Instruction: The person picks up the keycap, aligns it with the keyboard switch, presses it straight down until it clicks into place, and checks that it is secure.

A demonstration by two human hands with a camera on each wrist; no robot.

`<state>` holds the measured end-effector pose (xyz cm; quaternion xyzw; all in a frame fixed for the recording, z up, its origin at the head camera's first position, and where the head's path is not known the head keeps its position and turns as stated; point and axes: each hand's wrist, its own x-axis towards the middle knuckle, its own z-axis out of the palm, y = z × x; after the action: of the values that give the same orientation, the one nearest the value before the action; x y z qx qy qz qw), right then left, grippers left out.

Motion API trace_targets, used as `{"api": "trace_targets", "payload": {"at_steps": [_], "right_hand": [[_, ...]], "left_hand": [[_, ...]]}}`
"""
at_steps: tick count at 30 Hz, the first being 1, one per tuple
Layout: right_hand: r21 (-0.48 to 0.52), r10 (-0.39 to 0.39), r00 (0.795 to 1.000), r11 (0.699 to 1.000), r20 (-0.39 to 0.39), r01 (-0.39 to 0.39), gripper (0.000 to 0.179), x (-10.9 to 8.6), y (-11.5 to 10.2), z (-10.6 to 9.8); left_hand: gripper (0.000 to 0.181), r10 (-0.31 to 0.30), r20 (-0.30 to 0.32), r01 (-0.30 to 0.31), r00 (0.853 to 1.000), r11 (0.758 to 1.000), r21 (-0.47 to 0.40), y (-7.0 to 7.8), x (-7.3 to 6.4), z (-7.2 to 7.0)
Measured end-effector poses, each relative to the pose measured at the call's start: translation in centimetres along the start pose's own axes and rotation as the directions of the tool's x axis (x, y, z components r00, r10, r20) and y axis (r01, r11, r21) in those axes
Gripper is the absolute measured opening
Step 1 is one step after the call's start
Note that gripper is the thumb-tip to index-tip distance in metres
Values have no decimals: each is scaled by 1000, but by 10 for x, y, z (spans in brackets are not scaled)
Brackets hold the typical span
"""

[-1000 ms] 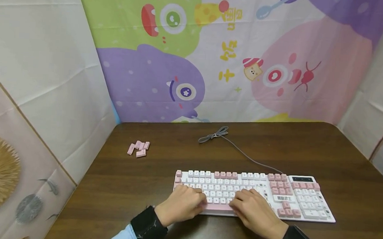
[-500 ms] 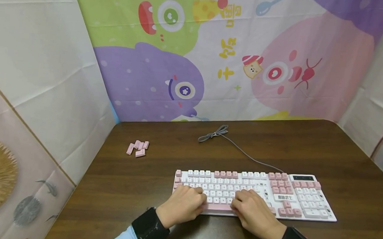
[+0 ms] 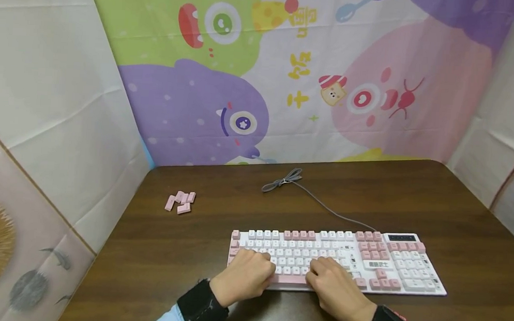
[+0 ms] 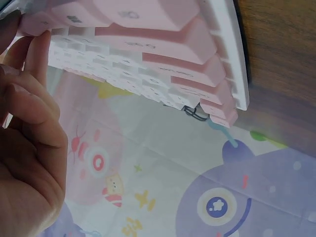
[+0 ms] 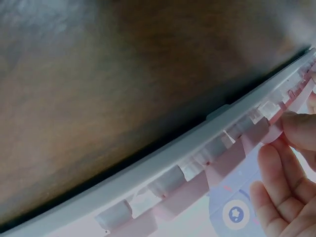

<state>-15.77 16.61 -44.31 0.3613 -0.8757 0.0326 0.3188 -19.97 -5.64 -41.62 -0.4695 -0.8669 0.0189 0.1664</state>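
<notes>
A pink and white keyboard [image 3: 378, 265] lies on the brown table with its long pink spacebar [image 3: 291, 279] along the front edge. My left hand [image 3: 246, 275] grips the spacebar's left end, fingers curled under the hand. At the right end my right hand [image 3: 335, 286] pinches the same bar. In the left wrist view, fingertips [image 4: 42, 42] press against a pink key beside the Windows key [image 4: 74, 19]. The right wrist view has thumb [image 5: 296, 129] and forefinger meeting at the pink end of the bar. The knuckles hide both ends of the spacebar in the head view.
Several loose pink keycaps [image 3: 184, 208] lie in a small cluster on the table's left side. A bundled grey cable [image 3: 284, 181] runs back from the keyboard. Behind the table hangs a cloth printed with cartoon monsters [image 3: 237, 123]; pale sheets [image 3: 65, 73] flank both sides.
The head view has shifted a little, so the scene slides left. Both hands stay at the spacebar ends, and the keyboard and loose keycaps keep their places.
</notes>
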Motion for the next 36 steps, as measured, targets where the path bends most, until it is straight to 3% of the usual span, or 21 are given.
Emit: {"api": "trace_targets", "payload": {"at_steps": [7, 9, 13, 18, 23, 36], "right_hand": [[83, 59, 998, 995, 26, -61, 20, 2, 3, -1], [97, 75, 997, 992, 35, -78, 19, 2, 3, -2], [73, 81, 996, 994, 23, -82, 19, 2, 1, -3], [24, 56, 998, 998, 12, -56, 22, 2, -2, 0], [7, 2, 999, 1000, 44, -3, 22, -1, -6, 5], [-4, 5, 996, 1000, 90, -5, 21, 5, -7, 3]], "left_hand": [[24, -39, 75, 53, 996, 979, -195, -8, 5, 0], [25, -44, 92, 63, 995, 974, -216, -8, 6, 0], [26, -45, 90, 59, 995, 984, -168, -6, 6, 0], [28, -42, 32, 44, 999, 997, -66, -1, 4, 0], [31, 0, -2, 0, 1000, 1000, 12, 3, 1, 4], [34, -17, 0, 17, 1000, 1000, -24, 3, 2, 5]]}}
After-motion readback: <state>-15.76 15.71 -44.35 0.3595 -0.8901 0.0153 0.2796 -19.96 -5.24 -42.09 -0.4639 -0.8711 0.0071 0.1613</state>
